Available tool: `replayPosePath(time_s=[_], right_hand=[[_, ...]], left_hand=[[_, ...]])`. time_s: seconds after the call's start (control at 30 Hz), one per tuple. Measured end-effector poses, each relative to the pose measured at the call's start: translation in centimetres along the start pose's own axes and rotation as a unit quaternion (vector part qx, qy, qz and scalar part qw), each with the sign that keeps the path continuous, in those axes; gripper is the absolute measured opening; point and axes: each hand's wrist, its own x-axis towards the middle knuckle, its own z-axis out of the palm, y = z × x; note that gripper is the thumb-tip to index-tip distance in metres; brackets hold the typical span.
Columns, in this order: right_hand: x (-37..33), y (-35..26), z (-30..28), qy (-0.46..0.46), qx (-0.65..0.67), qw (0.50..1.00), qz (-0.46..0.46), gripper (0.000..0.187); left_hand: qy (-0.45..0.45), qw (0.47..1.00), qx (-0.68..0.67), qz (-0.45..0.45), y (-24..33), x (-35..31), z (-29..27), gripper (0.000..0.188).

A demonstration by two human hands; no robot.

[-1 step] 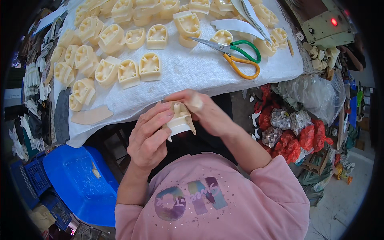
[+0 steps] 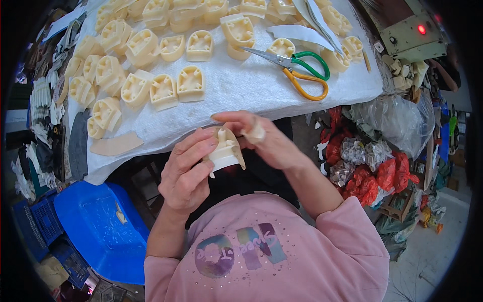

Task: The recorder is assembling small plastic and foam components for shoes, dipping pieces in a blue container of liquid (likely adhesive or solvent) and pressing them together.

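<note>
From where I stand, the cream moulded heel block [image 2: 222, 148] is in the air just off the near edge of the white-covered table [image 2: 241, 85], on the wearer's side of it. Its rounded end points toward the table and its straight pale edge toward the wearer, so its long axis runs roughly away from the body. The left hand [image 2: 185, 168] is closed on its left flank, fingers above and thumb below. A curved beige strip [image 2: 240, 153] stands along the right flank, and the right hand [image 2: 269, 141] is next to it, fingertips tucked behind; whether they pinch I can't tell.

More heel blocks [image 2: 191, 84] and open scissors [image 2: 287, 62] rest on the table. Off its near left corner sits a blue tub [image 2: 108, 251] with a small tan scrap [image 2: 121, 215] in it; blue crates [image 2: 45, 221] stand farther left, their contents unclear. Off the table's near right corner, clear bags [image 2: 352, 150] bulge with small transparent pieces, beside red bags [image 2: 401, 168] whose contents are hidden.
</note>
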Motion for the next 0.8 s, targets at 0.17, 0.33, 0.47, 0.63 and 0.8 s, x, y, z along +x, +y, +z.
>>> replayPosePath(time_s=[0.17,0.33,0.47,0.63,0.8], right_hand=[[-0.4,-1.5,-2.3,-0.123,-0.042,0.991,-0.009,0.037],[-0.4,-0.9,-2.3,-0.131,-0.03,0.989,-0.058,0.027],[-0.3,-1.1,-2.2,-0.123,-0.085,0.984,-0.093,0.023],[0.0,-2.6,-2.3,-0.142,-0.189,0.97,-0.052,0.022],[-0.3,-1.3,-2.4,-0.114,-0.128,0.984,-0.051,0.025]], left_hand=[[0.004,1.0,-0.027,-0.005,-0.1,-0.1,0.0,0.027],[0.001,1.0,-0.031,0.001,0.1,-0.1,0.3,0.027],[-0.013,0.999,-0.039,-0.007,-0.1,0.0,0.3,0.027],[-0.015,0.999,-0.032,-0.016,-0.1,-0.1,0.0,0.027],[0.007,0.998,-0.048,-0.034,-0.1,-0.2,0.3,0.021]])
